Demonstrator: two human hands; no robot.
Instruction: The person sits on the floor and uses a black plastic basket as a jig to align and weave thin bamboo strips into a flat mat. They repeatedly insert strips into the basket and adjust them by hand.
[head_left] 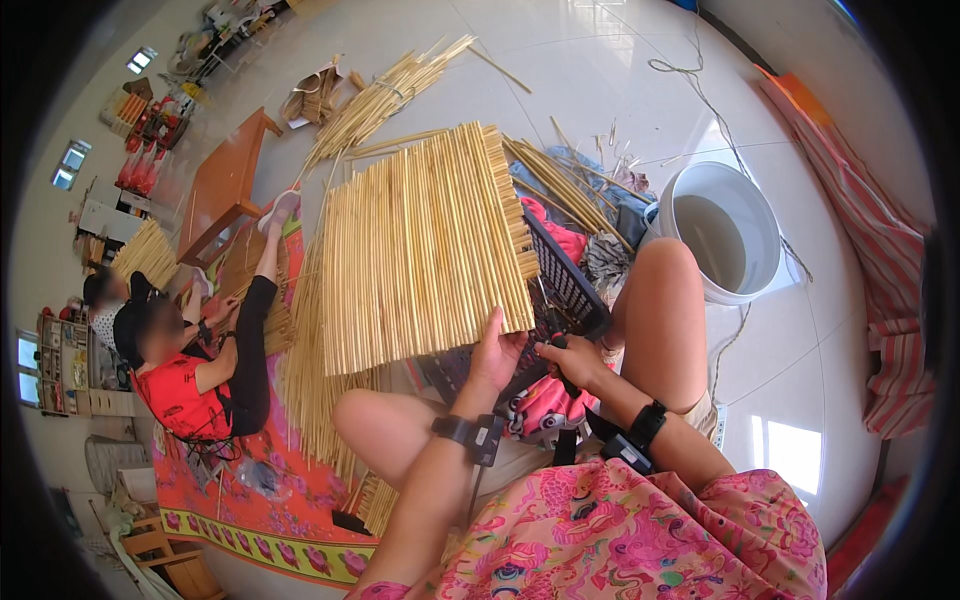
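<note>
A stiff square mat of straw-yellow reed stalks (420,250), laid side by side, stands tilted in front of me above a dark plastic crate (570,270). My left hand (497,352) grips its near right corner, thumb on the front face. Close beside that corner, my right hand (578,364) is closed round a black-handled tool (561,343); its working end cannot be made out. Pink patterned cloth (545,405) lies below both hands, between my bare knees.
A white bucket (720,230) stands right of my knee. Loose stalks (390,100) lie in bundles on the tiled floor. To the left, two people sit low, one in a red top (185,400), on a red floral mat (215,490) near a wooden table (225,180).
</note>
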